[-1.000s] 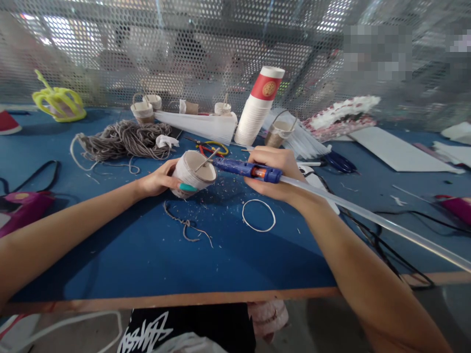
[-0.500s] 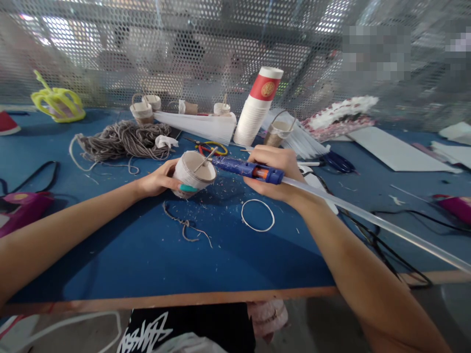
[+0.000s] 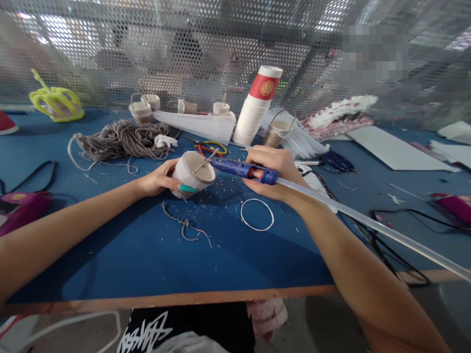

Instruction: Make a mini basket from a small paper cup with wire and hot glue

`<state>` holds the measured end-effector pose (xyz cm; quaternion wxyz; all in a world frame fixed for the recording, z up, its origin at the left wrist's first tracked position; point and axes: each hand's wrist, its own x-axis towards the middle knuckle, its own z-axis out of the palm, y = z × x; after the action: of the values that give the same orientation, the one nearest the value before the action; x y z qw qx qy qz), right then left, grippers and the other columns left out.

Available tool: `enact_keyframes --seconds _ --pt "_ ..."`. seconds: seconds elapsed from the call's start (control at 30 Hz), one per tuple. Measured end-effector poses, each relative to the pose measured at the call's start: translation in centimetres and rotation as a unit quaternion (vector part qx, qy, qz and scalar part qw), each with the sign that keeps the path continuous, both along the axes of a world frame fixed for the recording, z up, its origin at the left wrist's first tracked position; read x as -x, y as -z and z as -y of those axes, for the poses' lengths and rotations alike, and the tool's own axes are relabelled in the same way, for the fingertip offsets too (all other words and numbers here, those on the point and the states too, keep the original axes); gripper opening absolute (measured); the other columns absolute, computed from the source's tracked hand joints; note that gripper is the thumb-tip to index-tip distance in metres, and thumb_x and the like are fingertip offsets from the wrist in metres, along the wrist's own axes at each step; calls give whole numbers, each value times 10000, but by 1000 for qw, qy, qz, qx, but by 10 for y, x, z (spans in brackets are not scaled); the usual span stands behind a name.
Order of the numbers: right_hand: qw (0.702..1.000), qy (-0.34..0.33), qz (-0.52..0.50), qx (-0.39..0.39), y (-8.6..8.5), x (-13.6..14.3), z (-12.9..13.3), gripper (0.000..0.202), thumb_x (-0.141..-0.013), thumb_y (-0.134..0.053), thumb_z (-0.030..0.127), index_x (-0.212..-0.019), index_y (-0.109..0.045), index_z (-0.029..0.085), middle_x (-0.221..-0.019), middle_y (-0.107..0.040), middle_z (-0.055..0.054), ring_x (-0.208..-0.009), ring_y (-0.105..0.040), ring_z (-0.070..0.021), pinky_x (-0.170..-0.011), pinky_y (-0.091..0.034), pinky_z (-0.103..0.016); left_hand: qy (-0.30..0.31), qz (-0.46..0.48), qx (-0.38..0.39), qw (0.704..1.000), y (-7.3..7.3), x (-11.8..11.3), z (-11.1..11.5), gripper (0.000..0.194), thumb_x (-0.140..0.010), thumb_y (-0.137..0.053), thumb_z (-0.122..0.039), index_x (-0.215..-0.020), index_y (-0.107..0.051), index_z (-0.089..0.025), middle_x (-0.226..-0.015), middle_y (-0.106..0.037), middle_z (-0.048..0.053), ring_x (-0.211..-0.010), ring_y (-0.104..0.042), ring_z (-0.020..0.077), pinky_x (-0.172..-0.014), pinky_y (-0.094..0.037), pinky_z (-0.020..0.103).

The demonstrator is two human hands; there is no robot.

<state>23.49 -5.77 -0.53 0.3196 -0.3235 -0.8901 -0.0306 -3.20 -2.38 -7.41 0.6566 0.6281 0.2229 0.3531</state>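
Head view, reported from the near edge of the blue worktop (image 3: 110,264) outward. A short scrap of grey twine (image 3: 186,226) and a loose white ring (image 3: 257,214) lie near mid-worktop, among scattered trimmings.

Just beyond them, the left hand (image 3: 158,179) has its grip closed around a small paper cup wrapped in pale cord (image 3: 191,172), tilted on its side with the mouth toward the camera. The right hand (image 3: 274,171) has its grip closed on a blue hot-glue gun (image 3: 245,170) with a long clear glue stick (image 3: 368,226) trailing back toward the right edge. The nozzle sits at the cup rim, beside a thin stick that projects from the cup's mouth.

Farther back lie a heap of grey twine (image 3: 121,139), a stack of white paper cups with a red band (image 3: 255,110) and several small finished cups by the mesh screen at the far edge.

Assessed risks: left fingertips are close to the nozzle, so a burn is possible; excess glue could string across the cord; the trailing stick could sweep nearby items.
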Motion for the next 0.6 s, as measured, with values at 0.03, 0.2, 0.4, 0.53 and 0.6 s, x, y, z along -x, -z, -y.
enact_keyframes --seconds 0.03,0.2,0.4,0.53,0.6 --pt "1000 0 1 2 0 0 0 145 -651 -571 152 -618 -436 197 -604 -450 29 -548 -413 -94 -533 -330 -247 2 2 0 1000 0 0 0 654 -506 -774 -282 -1118 -597 -132 -967 -694 104 -838 -630 219 -712 -494 273" --pt "1000 4 11 18 -1 0 0 129 -657 -570 156 -616 -452 190 -609 -463 24 -551 -426 -94 -525 -328 -241 17 7 -4 1000 1 0 -1 657 -523 -762 -261 -1146 -596 -139 -985 -693 100 -844 -632 211 -723 -496 263" --pt "999 8 23 25 -7 -1 2 126 -651 -559 140 -606 -453 189 -595 -453 26 -541 -420 -91 -520 -324 -238 9 9 -8 1000 -1 -1 1 666 -525 -760 -267 -1152 -587 -126 -1005 -686 101 -881 -626 225 -755 -488 279" --pt "999 11 24 22 -9 -2 3 129 -650 -554 133 -610 -447 192 -592 -436 30 -542 -413 -92 -520 -322 -238 -7 1 1 1000 1 0 0 656 -498 -776 -272 -1113 -598 -126 -978 -688 92 -861 -627 216 -740 -485 271" --pt "1000 11 20 14 -8 -2 2 133 -641 -565 131 -616 -450 192 -596 -436 31 -544 -413 -92 -523 -323 -239 -14 -2 5 1000 3 1 -1 643 -489 -782 -272 -1088 -603 -123 -968 -688 93 -851 -627 212 -734 -485 267"
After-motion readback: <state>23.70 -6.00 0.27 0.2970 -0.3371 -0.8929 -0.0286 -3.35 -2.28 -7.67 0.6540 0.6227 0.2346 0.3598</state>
